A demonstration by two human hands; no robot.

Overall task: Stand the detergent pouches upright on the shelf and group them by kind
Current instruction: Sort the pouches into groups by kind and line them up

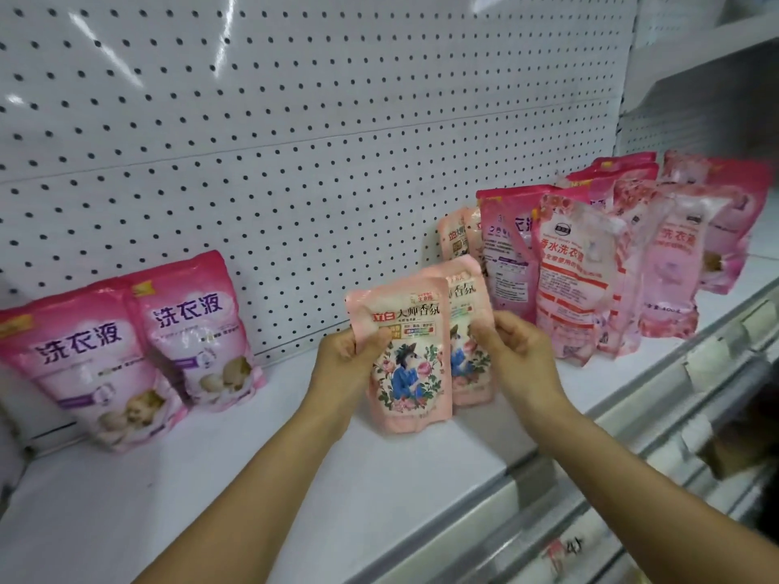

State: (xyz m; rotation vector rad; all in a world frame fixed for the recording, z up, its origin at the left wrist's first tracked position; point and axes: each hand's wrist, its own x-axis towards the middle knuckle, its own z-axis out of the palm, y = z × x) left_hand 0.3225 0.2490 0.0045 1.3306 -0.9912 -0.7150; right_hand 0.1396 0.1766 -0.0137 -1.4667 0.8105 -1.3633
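Two small pale-pink pouches with a flower picture stand mid-shelf, one overlapping the other. My left hand (pixel 350 360) grips the front pouch (pixel 406 364) by its left edge. My right hand (pixel 518 347) pinches the right edge of the rear pouch (pixel 472 343). At the left, two magenta pouches (pixel 126 351) lean upright against the pegboard. To the right, a dark-pink pouch (pixel 506 255) and several clear rose-print pouches (pixel 577 280) stand in a crowded cluster. Two more small pale-pink pouches (pixel 457 236) stand behind, against the back wall.
The white shelf (pixel 253 465) has a white pegboard back (pixel 295 141). A metal price rail (pixel 590 478) runs along the front edge. A higher shelf (pixel 716 48) juts out at the upper right. Open shelf surface lies between the magenta pouches and my hands.
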